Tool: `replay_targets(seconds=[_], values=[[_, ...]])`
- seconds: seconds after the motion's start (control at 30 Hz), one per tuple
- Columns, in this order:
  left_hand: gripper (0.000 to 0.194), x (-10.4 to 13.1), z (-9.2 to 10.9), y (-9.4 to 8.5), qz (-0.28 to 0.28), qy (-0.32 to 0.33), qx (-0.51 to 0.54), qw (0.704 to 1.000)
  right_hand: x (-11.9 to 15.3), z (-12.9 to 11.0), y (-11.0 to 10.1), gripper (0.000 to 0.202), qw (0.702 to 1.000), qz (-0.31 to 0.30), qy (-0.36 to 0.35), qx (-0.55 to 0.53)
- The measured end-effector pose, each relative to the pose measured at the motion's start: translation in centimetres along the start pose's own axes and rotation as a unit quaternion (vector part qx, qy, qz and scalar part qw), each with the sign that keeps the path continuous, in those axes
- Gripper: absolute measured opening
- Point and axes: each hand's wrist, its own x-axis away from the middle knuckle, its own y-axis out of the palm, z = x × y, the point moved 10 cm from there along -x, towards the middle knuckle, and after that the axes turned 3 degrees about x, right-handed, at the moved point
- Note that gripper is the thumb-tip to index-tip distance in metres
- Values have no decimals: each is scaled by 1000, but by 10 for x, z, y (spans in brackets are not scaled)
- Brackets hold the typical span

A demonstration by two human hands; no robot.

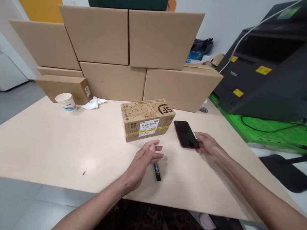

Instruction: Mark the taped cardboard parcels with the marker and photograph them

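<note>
My left hand [143, 159] hovers over the table with its fingers apart and nothing in them. Below its fingertips lies a black marker [157, 172], its far end partly hidden by the hand. My right hand [208, 145] has its fingers closed at the right edge of a smartphone [186, 134] with a dark screen and a red rim. Whether the phone is fully resting on the table is hard to tell. Left of the phone sits a closed, printed cardboard parcel [130, 117] with a white label and a yellow band around it.
Large cardboard boxes [112, 82] are stacked along the back of the table [46, 145]. A paper cup [66, 102] and crumpled tissue [94, 103] stand at the back left, before a smaller box [61, 87]. A dark printer [270, 75] is on the right.
</note>
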Motion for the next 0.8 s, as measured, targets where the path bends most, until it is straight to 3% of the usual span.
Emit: replay_targets(seconds=[0.4, 0.6, 0.8], values=[[48, 25, 49, -33, 15, 75, 14, 997, 6, -5, -9, 13, 990, -69, 121, 31], [41, 38, 72, -47, 31, 124, 2, 992, 14, -3, -8, 5, 990, -54, 133, 8], [41, 44, 95, -59, 58, 173, 4, 983, 22, -6, -1, 5, 994, -46, 101, -5]])
